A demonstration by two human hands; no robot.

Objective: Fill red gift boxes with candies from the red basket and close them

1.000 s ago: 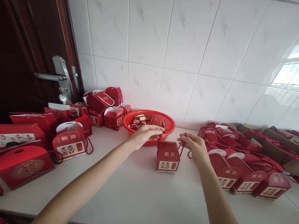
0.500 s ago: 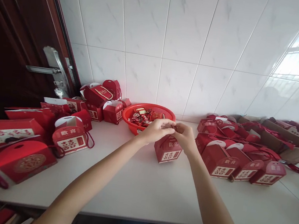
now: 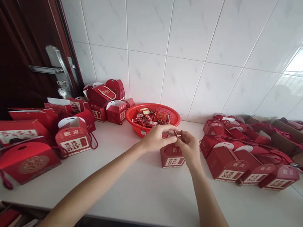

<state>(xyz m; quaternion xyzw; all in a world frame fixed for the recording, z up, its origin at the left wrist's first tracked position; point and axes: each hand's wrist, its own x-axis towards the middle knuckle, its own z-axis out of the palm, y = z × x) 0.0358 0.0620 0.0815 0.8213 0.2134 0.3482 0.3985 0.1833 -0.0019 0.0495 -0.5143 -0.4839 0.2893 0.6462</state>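
Note:
A small red gift box (image 3: 172,157) with a white label and gold characters stands upright on the white table (image 3: 141,187). Above its top, my left hand (image 3: 160,136) pinches a dark red cord (image 3: 175,133) between thumb and fingers. My right hand (image 3: 189,146) is closed on the same cord from the other side, close to my left fingertips. Both hands cover the upper part of the box. Just behind them sits a red plastic basket (image 3: 178,118) with wrapped candies (image 3: 150,118) inside.
Several red gift boxes (image 3: 73,139) with cords crowd the left side by a dark door (image 3: 8,25). More boxes (image 3: 225,168) stand in rows on the right, before a cardboard carton (image 3: 291,142). A tiled wall (image 3: 150,23) closes off the back.
My hands have drawn slightly apart at the fingertips, and the cord now shows between them. The whole view has shifted a little, with the box staying in place below my hands.

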